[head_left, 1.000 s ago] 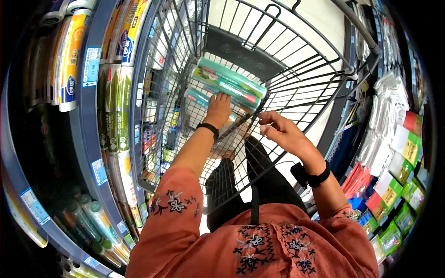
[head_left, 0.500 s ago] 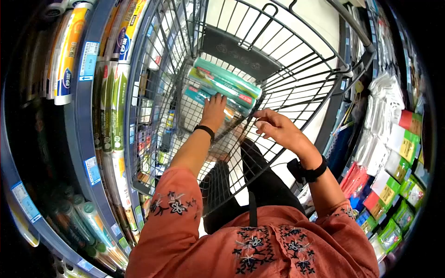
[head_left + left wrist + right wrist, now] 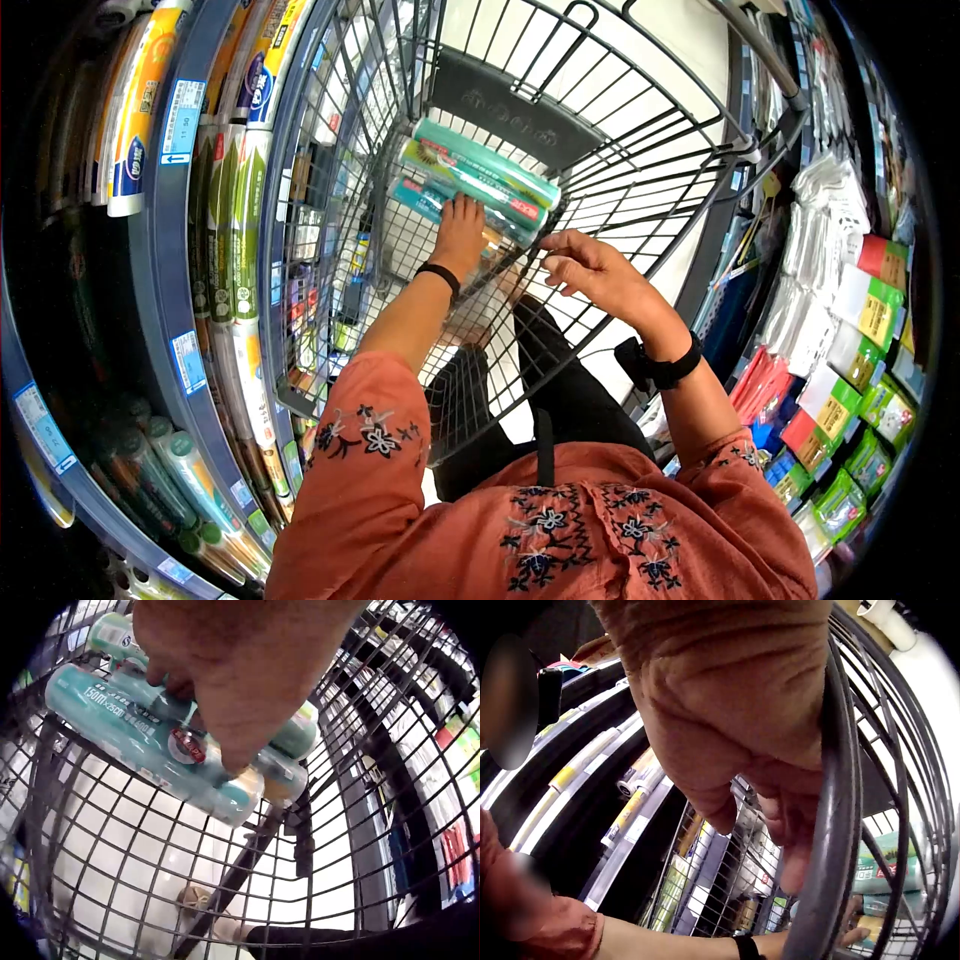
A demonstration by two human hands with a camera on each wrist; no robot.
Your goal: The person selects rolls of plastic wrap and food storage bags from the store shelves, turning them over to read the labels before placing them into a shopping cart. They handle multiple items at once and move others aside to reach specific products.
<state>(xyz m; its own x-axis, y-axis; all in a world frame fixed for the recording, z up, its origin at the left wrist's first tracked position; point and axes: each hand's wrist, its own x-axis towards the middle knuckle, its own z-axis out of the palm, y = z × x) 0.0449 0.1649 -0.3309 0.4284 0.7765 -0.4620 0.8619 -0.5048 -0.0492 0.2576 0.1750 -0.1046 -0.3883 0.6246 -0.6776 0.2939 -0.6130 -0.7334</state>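
From my remote feed, left side: a shelf (image 3: pixel 160 275) stocked with wrapped rolls (image 3: pixel 147 95). Next, my left hand (image 3: pixel 460 238) rests on the green and teal rolls (image 3: pixel 485 170), which lie side by side inside the wire cart (image 3: pixel 490 108); I cannot tell whether its fingers are clamped on one. Then my right hand (image 3: pixel 605 278), near the cart's rim: fingers loosely bent, thumb and forefinger apart, empty. Far right: packets (image 3: pixel 877 315) in rows.

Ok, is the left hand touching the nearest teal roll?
Touching: the left wrist view shows the left hand with its thumb against the nearest teal roll.
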